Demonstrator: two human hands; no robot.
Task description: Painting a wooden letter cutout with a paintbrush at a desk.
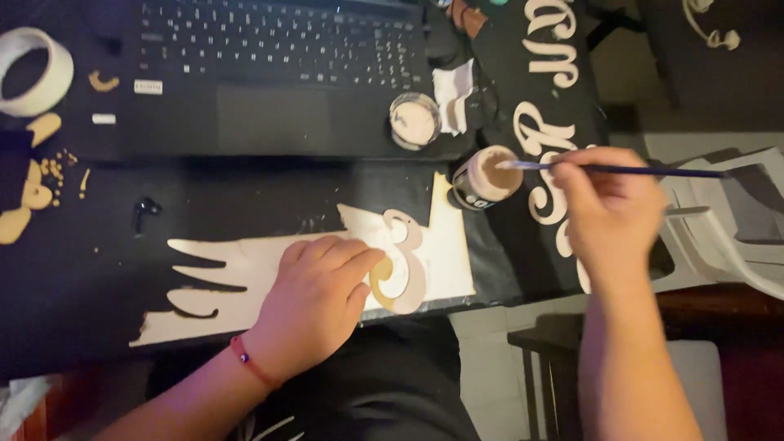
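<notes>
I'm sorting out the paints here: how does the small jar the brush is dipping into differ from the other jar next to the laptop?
The dark jar has black sides and holds tan paint; the clear jar has see-through sides and paler, whitish contents. The dark jar has the brush tip in it, held by the right hand; the clear jar stands untouched beside a white tissue. Both are small, round, open and upright.

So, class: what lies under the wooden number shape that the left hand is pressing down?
The wooden number shape lies on a pale cut-out sheet, which rests on the black table. The left hand covers the shape's left edge and part of the sheet, so what lies beneath there cannot be seen.
</notes>
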